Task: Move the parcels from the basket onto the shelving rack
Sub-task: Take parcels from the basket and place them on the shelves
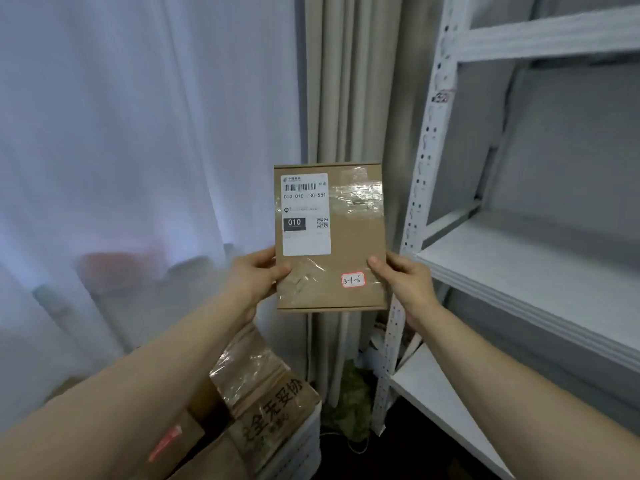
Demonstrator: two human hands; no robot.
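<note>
A flat brown cardboard parcel [349, 237] is held upright in front of me, with a white shipping label on its upper left and a small red-edged sticker reading 3-1-6 at its lower right. My left hand [256, 275] grips its lower left edge, thumb on the front. My right hand [401, 282] grips its lower right edge the same way. The white shelving rack [512, 268] stands to the right, its shelf board level with my hands. Below my left arm, a white perforated basket [301, 445] holds more brown parcels [263, 393].
A beige curtain [346, 98] hangs behind the parcel and a sheer white curtain [138, 133] covers the left. The rack's perforated upright post [426, 168] is just right of the parcel. A lower shelf [446, 407] shows at bottom right.
</note>
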